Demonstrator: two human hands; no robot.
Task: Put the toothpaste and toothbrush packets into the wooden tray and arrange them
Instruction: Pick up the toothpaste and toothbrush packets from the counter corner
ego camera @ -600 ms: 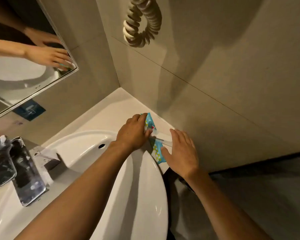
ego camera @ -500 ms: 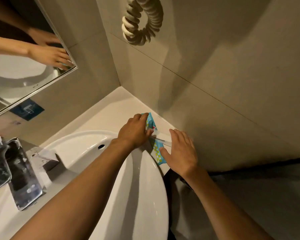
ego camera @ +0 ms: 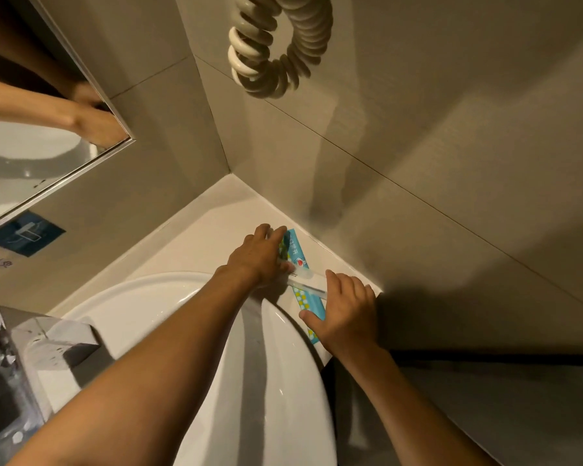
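Observation:
A blue toothpaste packet [ego camera: 298, 255] with yellow dots lies on the white counter ledge [ego camera: 216, 230] beside the right wall. A clear toothbrush packet [ego camera: 308, 284] lies crosswise on top of it. My left hand [ego camera: 258, 257] covers the blue packet's far end, with the fingers curled over its left edge. My right hand [ego camera: 345, 307] sits on the near end, thumb on the left edge and fingers over the right edge. Part of both packets is hidden under my hands. No wooden tray is in view.
The white basin [ego camera: 270, 381] fills the lower middle, with a chrome tap [ego camera: 11, 375] at the left. A mirror [ego camera: 31, 146] hangs on the left wall. A coiled cream cord [ego camera: 276, 48] hangs on the right wall above the ledge.
Both hands stay on the packets. My left fingers have stretched a little farther along the blue packet's far end. The view has tilted slightly.

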